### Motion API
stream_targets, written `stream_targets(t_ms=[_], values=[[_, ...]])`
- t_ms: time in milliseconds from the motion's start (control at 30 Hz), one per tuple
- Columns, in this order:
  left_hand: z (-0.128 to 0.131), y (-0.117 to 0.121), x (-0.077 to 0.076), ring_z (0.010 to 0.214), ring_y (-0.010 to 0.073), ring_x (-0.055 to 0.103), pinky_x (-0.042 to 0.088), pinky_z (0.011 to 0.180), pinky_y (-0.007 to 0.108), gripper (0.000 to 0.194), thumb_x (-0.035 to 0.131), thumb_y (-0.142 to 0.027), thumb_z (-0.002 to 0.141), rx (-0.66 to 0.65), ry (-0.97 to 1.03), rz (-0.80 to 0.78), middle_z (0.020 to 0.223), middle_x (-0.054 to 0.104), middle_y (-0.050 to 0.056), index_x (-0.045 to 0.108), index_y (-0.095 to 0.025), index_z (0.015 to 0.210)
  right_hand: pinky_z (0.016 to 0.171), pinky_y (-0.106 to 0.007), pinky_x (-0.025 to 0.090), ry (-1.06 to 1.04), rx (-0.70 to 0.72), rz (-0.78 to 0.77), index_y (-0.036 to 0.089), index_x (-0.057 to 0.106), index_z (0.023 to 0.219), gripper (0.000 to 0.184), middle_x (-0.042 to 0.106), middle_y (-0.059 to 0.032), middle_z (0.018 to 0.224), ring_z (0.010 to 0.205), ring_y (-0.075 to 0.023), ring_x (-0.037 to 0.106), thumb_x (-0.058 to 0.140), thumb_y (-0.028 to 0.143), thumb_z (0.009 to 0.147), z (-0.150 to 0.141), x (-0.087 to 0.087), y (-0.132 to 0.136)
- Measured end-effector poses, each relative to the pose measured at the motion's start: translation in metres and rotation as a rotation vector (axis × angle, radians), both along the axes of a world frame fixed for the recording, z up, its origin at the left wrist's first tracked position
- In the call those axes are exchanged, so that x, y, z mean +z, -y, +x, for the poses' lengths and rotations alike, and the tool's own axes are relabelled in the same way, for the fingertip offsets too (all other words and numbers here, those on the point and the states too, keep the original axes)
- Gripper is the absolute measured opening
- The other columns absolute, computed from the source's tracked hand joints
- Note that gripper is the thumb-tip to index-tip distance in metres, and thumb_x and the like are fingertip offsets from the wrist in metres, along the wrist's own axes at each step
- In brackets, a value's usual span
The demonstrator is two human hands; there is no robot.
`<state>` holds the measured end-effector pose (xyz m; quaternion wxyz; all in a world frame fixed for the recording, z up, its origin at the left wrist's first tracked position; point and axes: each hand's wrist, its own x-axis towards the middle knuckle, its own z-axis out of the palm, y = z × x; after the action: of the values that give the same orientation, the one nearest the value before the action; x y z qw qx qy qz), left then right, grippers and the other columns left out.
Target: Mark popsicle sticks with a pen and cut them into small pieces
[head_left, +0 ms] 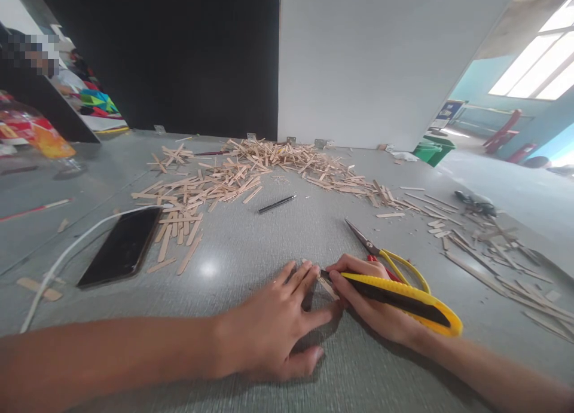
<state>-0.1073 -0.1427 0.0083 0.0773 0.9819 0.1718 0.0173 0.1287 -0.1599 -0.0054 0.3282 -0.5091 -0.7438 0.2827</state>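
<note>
My left hand point(278, 326) lies flat on the grey table, fingers spread and pressing down on a small wooden stick point(329, 288). My right hand point(372, 302) is closed round a yellow and black utility knife point(399, 299), whose tip meets the stick just beside my left fingertips. Yellow-handled snips point(385, 254) lie on the table right behind my right hand, blades pointing away to the left.
A big heap of wooden sticks point(251, 171) spreads across the far table, with more stick pieces point(493, 251) at the right. A black phone point(121, 245) with a white cable point(67, 251) lies at left. A black pen point(277, 204) rests mid-table. Black and white panels stand behind.
</note>
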Motion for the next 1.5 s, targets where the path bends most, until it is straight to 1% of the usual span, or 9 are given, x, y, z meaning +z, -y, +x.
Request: stream_targets(t_ms=[300,433,567,767,1000,1133,1233,1333,1500], values=[[0.001,-0.001,0.002,0.150,0.0511,0.027,0.036,0.115,0.069,0.068,0.043,-0.050,0.104,0.009,-0.014,-0.031,0.161,0.032,0.034,0.027,-0.022,0.164,0.071,-0.032,0.040,0.018,0.001,-0.004,0.023,0.062,0.082,0.037,0.062,0.0041,0.070,0.063,-0.0136,0.057,0.049,0.046,0.107,-0.001,0.001,0.001],[0.000,0.000,0.001,0.151,0.0500,0.027,0.035,0.115,0.070,0.067,0.042,-0.052,0.104,0.021,-0.005,-0.031,0.161,0.032,0.033,0.027,-0.024,0.164,0.071,-0.031,0.039,0.035,-0.011,0.031,0.023,0.060,0.080,0.036,0.062,0.0041,0.070,0.063,-0.0135,0.056,0.050,0.044,0.107,-0.003,0.002,0.001],[0.001,0.000,0.001,0.151,0.0500,0.026,0.034,0.116,0.069,0.071,0.042,-0.054,0.104,0.028,-0.011,-0.026,0.161,0.032,0.035,0.025,-0.021,0.165,0.065,-0.029,0.038,0.068,0.035,0.084,0.023,0.054,0.077,0.035,0.057,0.0055,0.066,0.058,-0.0122,0.051,0.049,0.040,0.107,-0.003,0.005,0.001],[0.000,0.000,-0.001,0.151,0.0504,0.026,0.034,0.116,0.069,0.073,0.042,-0.058,0.103,0.034,0.004,-0.033,0.161,0.029,0.035,0.026,-0.022,0.165,0.061,-0.028,0.039,0.139,0.094,0.052,0.024,0.051,0.078,0.034,0.053,0.0051,0.067,0.057,-0.0130,0.048,0.045,0.039,0.109,-0.001,0.011,0.000],[-0.001,0.000,-0.002,0.152,0.0493,0.027,0.032,0.117,0.069,0.075,0.046,-0.059,0.102,0.044,0.018,-0.048,0.163,0.029,0.032,0.026,-0.022,0.165,0.056,-0.027,0.036,0.107,0.124,0.090,0.024,0.048,0.075,0.034,0.046,0.0067,0.062,0.052,-0.0121,0.041,0.048,0.037,0.107,-0.003,0.013,0.000],[-0.001,0.001,-0.001,0.152,0.0481,0.028,0.032,0.118,0.068,0.073,0.048,-0.056,0.102,0.049,0.031,-0.052,0.164,0.030,0.028,0.029,-0.022,0.164,0.055,-0.028,0.036,0.124,0.114,0.107,0.025,0.046,0.074,0.035,0.046,0.0065,0.060,0.050,-0.0125,0.042,0.047,0.035,0.108,-0.004,0.014,0.002],[-0.001,0.001,-0.001,0.152,0.0472,0.031,0.032,0.118,0.067,0.070,0.050,-0.054,0.102,0.051,0.040,-0.044,0.165,0.032,0.025,0.033,-0.023,0.162,0.058,-0.029,0.038,0.142,0.104,0.119,0.025,0.046,0.074,0.035,0.048,0.0054,0.061,0.052,-0.0132,0.045,0.045,0.034,0.107,-0.004,0.013,0.002],[0.000,0.001,-0.001,0.151,0.0472,0.033,0.034,0.117,0.067,0.069,0.048,-0.051,0.102,0.047,0.034,-0.035,0.163,0.034,0.027,0.031,-0.022,0.163,0.058,-0.029,0.039,0.141,0.100,0.116,0.025,0.047,0.073,0.035,0.050,0.0050,0.061,0.052,-0.0133,0.047,0.046,0.034,0.107,-0.003,0.011,0.002],[-0.001,0.001,-0.001,0.151,0.0465,0.033,0.035,0.117,0.066,0.069,0.047,-0.048,0.103,0.053,0.037,-0.014,0.163,0.035,0.027,0.027,-0.024,0.164,0.056,-0.030,0.037,0.117,0.115,0.121,0.025,0.045,0.073,0.035,0.048,0.0053,0.061,0.051,-0.0132,0.044,0.047,0.034,0.106,-0.002,0.010,0.001]])
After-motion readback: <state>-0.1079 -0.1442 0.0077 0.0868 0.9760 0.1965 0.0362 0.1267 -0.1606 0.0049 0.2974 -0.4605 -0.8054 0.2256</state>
